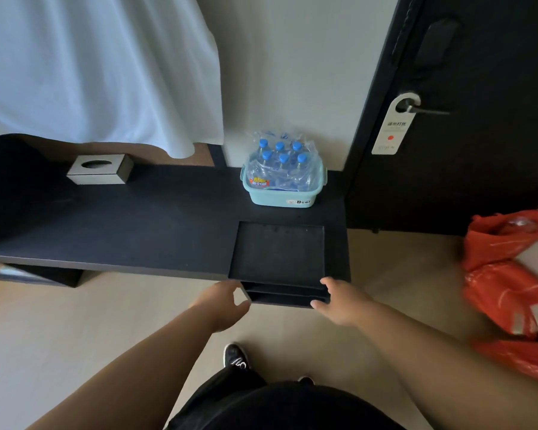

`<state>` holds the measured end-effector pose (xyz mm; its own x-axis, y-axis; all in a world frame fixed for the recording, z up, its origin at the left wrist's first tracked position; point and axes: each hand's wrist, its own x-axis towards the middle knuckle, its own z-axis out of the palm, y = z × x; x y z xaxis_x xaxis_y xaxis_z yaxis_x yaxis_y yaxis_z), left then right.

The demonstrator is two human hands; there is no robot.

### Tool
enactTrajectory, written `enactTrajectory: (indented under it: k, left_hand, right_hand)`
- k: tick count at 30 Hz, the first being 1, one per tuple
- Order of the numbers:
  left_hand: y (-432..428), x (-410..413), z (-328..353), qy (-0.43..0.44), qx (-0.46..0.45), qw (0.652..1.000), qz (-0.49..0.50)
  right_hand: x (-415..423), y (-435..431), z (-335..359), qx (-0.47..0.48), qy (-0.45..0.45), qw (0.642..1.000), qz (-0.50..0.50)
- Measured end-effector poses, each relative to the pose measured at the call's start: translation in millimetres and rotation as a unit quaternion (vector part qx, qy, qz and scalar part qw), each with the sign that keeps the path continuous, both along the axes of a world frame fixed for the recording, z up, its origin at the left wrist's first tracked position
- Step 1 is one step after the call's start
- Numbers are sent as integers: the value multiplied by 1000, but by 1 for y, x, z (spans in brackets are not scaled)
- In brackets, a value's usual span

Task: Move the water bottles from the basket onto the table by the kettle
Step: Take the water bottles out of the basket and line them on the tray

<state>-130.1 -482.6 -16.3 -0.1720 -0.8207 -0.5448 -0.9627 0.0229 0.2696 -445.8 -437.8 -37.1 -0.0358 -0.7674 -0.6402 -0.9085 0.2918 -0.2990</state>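
Your left hand [222, 302] and right hand [339, 301] are both at the front edge of the long black desk [137, 225], and the fingers [319, 304] of each are spread wide and hold nothing. Between your two hands there is a flat black tray [280, 252] that lies at the desk edge, with a second black layer just under it; I cannot tell if your fingertips touch it or only come near. The risk I see is here: this tray hangs a little over the edge, so if you push or lift it on one side only, it may tip and fall to the floor. Beyond your fingers, well apart from them and against the wall, stands the light blue plastic basket [281, 193]. In it are six clear water bottles with blue caps [281, 159], upright and wrapped together in thin plastic film. This film may slip or tear when you pull, so I think the bottles can fall out. No kettle is visible, so the place for the bottles is not sure.
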Motion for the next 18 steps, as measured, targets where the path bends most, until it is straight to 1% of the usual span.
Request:
enactTrajectory:
  k: [6,11,18]
  left_hand:
    - [-32,3,-9,-7,5,1000,2]
    - [-64,3,-15,5,1,1000,-3]
    - [-135,8,-19,3,-1,999,-38]
  right_hand:
    - [-2,-24,-4,5,1,1000,1]
    - [-3,-51,-4,9,9,1000,0]
    - [13,-106,-5,2,13,1000,-13]
